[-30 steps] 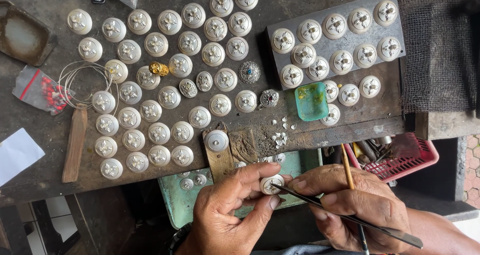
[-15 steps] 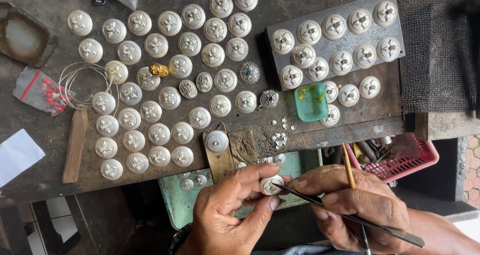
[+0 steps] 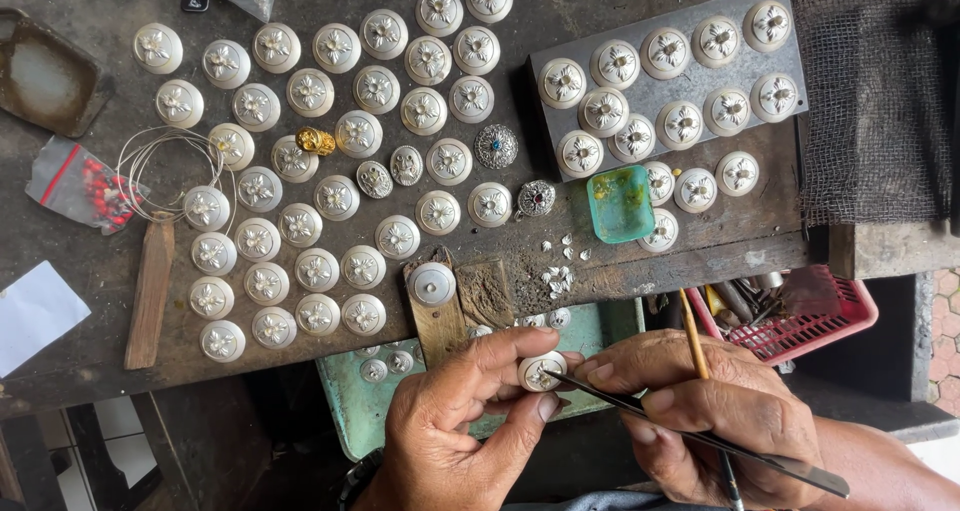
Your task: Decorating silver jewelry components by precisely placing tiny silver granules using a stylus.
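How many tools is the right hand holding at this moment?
2. A thin dark pick lies across the right hand, its tip at the white disc in the left hand. A yellow stick rises between the fingers. More could hide under the palm.

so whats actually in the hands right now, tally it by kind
round white disc: 1, pinched in the left hand
thin dark metal tool: 1, in the right hand, tip at the disc
yellow-brown stick: 1, between the right hand's fingers
total: 3
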